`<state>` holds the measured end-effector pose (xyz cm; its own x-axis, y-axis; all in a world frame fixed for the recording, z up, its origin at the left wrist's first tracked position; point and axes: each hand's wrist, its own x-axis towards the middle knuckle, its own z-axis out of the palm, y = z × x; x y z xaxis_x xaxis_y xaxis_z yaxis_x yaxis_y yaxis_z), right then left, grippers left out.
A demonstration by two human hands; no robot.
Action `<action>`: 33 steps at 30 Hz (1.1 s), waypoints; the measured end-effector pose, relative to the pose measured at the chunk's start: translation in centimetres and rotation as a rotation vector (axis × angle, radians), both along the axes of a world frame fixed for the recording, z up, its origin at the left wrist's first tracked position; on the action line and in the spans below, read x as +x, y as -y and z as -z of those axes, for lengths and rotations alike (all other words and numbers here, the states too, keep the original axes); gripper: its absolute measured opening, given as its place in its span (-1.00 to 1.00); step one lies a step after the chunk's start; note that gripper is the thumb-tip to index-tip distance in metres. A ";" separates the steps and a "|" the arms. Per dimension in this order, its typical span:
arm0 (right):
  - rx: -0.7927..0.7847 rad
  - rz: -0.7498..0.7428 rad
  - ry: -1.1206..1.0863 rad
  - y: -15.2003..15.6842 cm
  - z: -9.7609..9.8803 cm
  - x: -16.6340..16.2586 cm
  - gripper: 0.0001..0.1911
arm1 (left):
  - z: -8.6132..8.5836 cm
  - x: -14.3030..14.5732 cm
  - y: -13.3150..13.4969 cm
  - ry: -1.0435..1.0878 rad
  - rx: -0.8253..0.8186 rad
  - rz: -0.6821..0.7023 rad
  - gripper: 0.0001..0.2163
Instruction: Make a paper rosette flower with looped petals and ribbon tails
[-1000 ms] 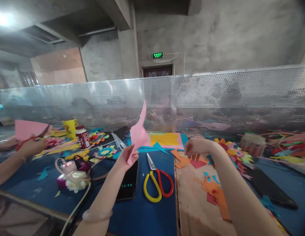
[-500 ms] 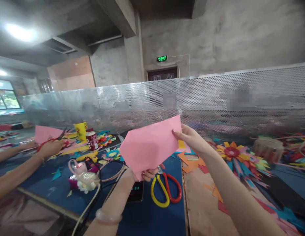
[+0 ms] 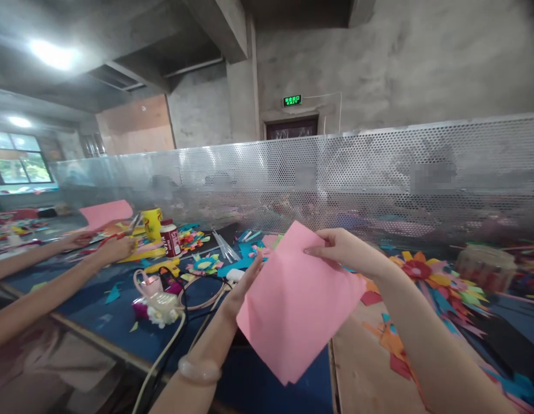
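A pink paper sheet [image 3: 299, 305] hangs in front of me, one corner up, with a soft crease down its left part. My right hand [image 3: 346, 250] pinches its upper right edge between thumb and fingers. At the sheet's left edge is my left hand [image 3: 245, 287], its visible fingers stretched upward along the paper; the rest of that hand is hidden behind the sheet. A pale bangle [image 3: 200, 370] circles my left wrist. The sheet covers the table area where the scissors lay, and they are out of sight.
At left, a co-worker's hands [image 3: 115, 248] work with scissors and pink paper [image 3: 107, 214]. A yellow cup [image 3: 152, 224], a dark red bottle [image 3: 171, 238], cables and a decorated box [image 3: 158, 305] stand nearby. Paper flowers [image 3: 417, 270] and scraps lie right; a perforated metal screen [image 3: 379, 167] runs behind.
The pink sheet has turned and come lower, now covering the scissors and clock. My left hand has moved from its bottom corner up to its left edge. The co-worker's paper has shifted.
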<state>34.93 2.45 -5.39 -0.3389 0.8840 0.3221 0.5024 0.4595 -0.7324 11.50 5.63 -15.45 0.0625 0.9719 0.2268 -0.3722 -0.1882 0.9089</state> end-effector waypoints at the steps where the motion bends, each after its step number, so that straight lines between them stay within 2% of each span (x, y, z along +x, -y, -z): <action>1: 0.026 0.026 0.085 0.0 0.0 -0.2 -0.77 | 0.0 0.4 -0.1 -0.002 -0.011 0.120 -0.67; 3: 0.066 0.053 0.233 -0.2 0.1 -0.5 -0.78 | -0.1 1.1 -0.6 0.000 -0.023 0.340 -0.65; 5: 0.091 0.051 0.335 -0.3 0.1 -0.7 -0.79 | -0.1 1.6 -1.2 0.011 -0.008 0.424 -0.72; 9: 0.105 0.039 0.399 -0.7 0.4 -0.7 -0.79 | 0.0 1.9 -1.8 0.001 0.006 0.378 -0.84; 17: 0.092 0.091 0.456 -1.4 0.9 0.1 -0.75 | 0.1 1.9 -1.8 -0.143 0.062 0.302 -0.80; 25: 0.056 0.091 0.469 -1.7 1.1 1.0 -0.70 | 0.3 1.7 -2.1 -0.339 0.205 0.247 -0.87; 33: 0.061 0.100 0.499 -1.5 0.8 0.9 -0.71 | 0.1 1.8 -1.8 -0.461 0.246 0.229 -0.91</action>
<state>35.82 3.93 -6.19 -0.3796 0.9044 0.1947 0.8275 0.4260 -0.3657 13.28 7.44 -15.52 0.4117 0.8440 0.3437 -0.0033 -0.3758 0.9267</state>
